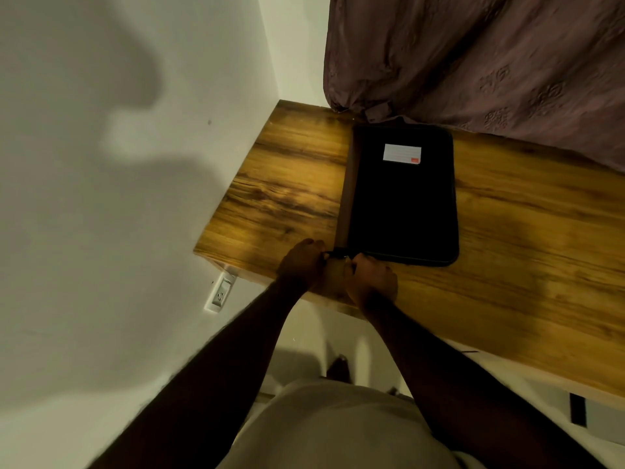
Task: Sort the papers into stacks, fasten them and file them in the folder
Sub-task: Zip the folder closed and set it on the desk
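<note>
A black zipped folder (402,204) with a brown spine and a white label (401,153) lies closed on the wooden table (287,184). My left hand (302,262) grips the folder's near left corner, fingers curled at the end of the spine. My right hand (372,279) sits just to its right and pinches something small at the folder's near edge, apparently the zip pull. No papers are in sight.
A white wall runs along the table's left side, with a power socket (220,294) below the table edge. A mauve curtain (490,62) hangs over the table's far edge, just behind the folder. Bare wood stretches to the right of the folder.
</note>
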Motion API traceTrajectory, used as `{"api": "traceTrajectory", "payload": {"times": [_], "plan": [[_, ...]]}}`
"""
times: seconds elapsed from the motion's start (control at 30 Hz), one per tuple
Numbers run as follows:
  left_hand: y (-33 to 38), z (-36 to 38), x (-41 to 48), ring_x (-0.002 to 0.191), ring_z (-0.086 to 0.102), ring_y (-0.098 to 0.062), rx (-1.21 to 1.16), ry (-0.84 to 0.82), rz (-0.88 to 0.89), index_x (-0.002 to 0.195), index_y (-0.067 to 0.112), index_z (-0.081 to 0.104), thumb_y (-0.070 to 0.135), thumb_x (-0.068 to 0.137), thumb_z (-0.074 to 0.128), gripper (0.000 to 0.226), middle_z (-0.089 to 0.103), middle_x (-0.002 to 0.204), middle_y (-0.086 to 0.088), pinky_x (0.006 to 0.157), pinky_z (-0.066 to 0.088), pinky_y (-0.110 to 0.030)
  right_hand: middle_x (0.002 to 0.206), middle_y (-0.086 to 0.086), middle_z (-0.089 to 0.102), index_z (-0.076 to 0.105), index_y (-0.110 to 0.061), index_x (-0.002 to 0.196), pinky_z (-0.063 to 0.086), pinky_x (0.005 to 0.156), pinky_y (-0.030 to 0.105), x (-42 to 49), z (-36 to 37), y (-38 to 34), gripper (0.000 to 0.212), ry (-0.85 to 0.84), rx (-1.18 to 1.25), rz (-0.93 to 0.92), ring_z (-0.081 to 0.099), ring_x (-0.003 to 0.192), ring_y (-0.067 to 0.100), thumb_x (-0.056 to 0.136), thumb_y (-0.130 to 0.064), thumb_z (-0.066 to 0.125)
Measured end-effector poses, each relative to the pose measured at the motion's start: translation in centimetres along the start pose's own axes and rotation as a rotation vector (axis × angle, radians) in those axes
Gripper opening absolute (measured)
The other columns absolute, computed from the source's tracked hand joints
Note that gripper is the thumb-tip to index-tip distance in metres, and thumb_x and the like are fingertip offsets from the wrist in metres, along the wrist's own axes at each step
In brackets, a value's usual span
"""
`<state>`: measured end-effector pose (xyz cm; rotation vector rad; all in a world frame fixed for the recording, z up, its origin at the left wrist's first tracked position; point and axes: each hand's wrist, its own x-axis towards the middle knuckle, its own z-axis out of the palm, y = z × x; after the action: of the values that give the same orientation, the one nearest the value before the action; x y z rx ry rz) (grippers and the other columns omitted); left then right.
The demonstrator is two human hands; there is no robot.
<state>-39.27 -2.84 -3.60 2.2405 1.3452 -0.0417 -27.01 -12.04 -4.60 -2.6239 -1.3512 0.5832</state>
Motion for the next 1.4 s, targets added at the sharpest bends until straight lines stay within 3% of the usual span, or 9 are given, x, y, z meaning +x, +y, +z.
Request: {"api": "traceTrajectory", "payload": {"times": [0.4,0.67,0.8,0.93,1.1,1.4], "plan": [[0.4,0.8,0.0,0.112,0.053,-0.039,0.127,-0.016,0.019,0.117,0.010,0.053,0.029,0.098,0.052,0.028,0.055,0.116,-0.015,0.082,0.051,-0.047,0.119,0.005,0.066,0.062,-0.021,0.112,0.045,0.092,0.036,0.3,0.3,0.3,0.034,-0.034,-0.034,-0.002,0.062,0.111,0.029,0.101,-0.045,0.042],[-0.2,0.6,0.0,0.116,0.051,-0.037,0.034,-0.008,0.006,0.116,0.010,0.057,0.028,0.101,0.049,0.025,0.054,0.118,-0.014,0.084,0.047,-0.047,0.117,0.009,0.064,0.060,-0.017,0.110,0.045,0.090,0.038,1.3,0.7,1.4,0.035,-0.009,0.054,0.057,0.062,0.107,0.031,0.102,-0.045,0.040],[-0.5,0.6,0.1,0.115,0.052,-0.035,0.059,-0.014,0.044,0.114,0.013,0.059,0.037,0.102,0.050,0.029,0.055,0.116,-0.012,0.085,0.049,-0.045,0.116,0.008,0.063,0.060,-0.018,0.109,0.044,0.089,0.038,1.1,1.1,2.2,0.038,0.021,0.024,0.065,0.062,0.105,0.032,0.102,-0.048,0.037],[0.4,1.0,0.4,0.105,0.055,-0.037,0.116,0.016,0.078,0.115,0.014,0.060,0.058,0.092,0.058,0.049,0.057,0.112,-0.014,0.084,0.050,-0.046,0.110,0.009,0.066,0.064,-0.019,0.107,0.046,0.085,0.040,1.1,1.3,2.5,0.051,0.060,0.043,0.026,0.065,0.101,0.032,0.099,-0.057,0.031],[1.1,0.9,1.9,0.113,0.054,-0.037,0.304,-0.024,0.108,0.123,0.017,0.060,0.044,0.099,0.052,0.038,0.059,0.119,-0.014,0.087,0.043,-0.041,0.117,0.006,0.066,0.063,-0.020,0.113,0.046,0.087,0.035,1.2,1.2,3.2,0.039,0.028,-0.037,0.022,0.063,0.108,0.028,0.100,-0.050,0.041],[0.0,1.1,1.7,0.112,0.053,-0.037,0.213,0.027,0.035,0.121,0.017,0.060,0.044,0.099,0.052,0.036,0.059,0.116,-0.013,0.091,0.041,-0.043,0.108,0.007,0.067,0.064,-0.019,0.104,0.045,0.089,0.038,0.1,0.1,8.3,0.038,0.099,0.046,0.207,0.064,0.102,0.030,0.101,-0.052,0.044]]}}
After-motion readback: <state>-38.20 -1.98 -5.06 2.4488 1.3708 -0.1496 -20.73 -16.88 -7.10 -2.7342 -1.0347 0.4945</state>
